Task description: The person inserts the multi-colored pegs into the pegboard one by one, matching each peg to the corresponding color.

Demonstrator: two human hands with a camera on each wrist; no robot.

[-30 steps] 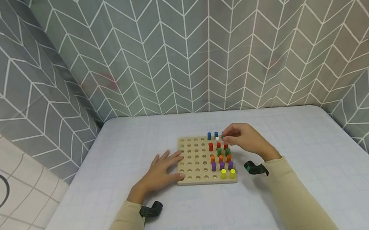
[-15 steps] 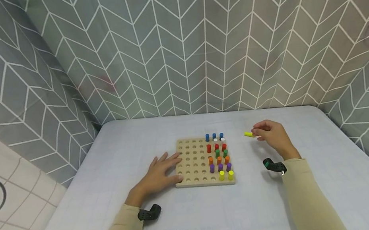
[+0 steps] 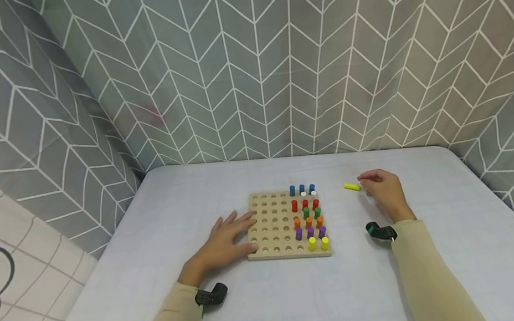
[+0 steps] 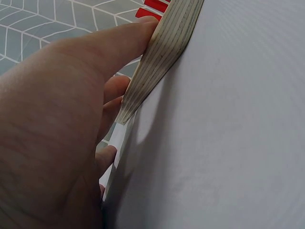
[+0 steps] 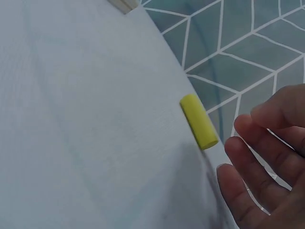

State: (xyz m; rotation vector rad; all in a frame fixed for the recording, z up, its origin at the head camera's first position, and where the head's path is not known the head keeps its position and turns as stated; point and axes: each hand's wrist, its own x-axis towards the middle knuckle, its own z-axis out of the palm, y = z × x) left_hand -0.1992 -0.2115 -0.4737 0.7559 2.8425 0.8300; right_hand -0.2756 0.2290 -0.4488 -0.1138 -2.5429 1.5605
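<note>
A wooden pegboard (image 3: 272, 256) lies on the table, with rows of small pegs in blue, white, red, green, orange, purple and yellow standing in its right-hand columns. My left hand (image 3: 224, 244) rests at the board's left edge; its fingers are spread and fairly straight. In the left wrist view the thumb touches the board's layered side (image 4: 164, 52). A loose yellow peg (image 3: 352, 186) lies on its side to the right of the board. Just beside it hovers my right hand (image 3: 385, 193), fingers loosely bent, thumb near the index fingertip. The right wrist view shows a gap between the fingers and the yellow peg (image 5: 199, 121).
A white cloth covers the table (image 3: 281, 314). Patterned grey curtains (image 3: 243, 73) hang behind and at both sides. Holes without pegs fill the board's left columns. Each wrist bears a black camera, the left one (image 3: 211, 295) and the right one (image 3: 380, 231).
My right hand has moved from the board's white row to the right, beside the yellow peg, leaving a second white peg visible in the board. My left hand has stayed at the board's edge.
</note>
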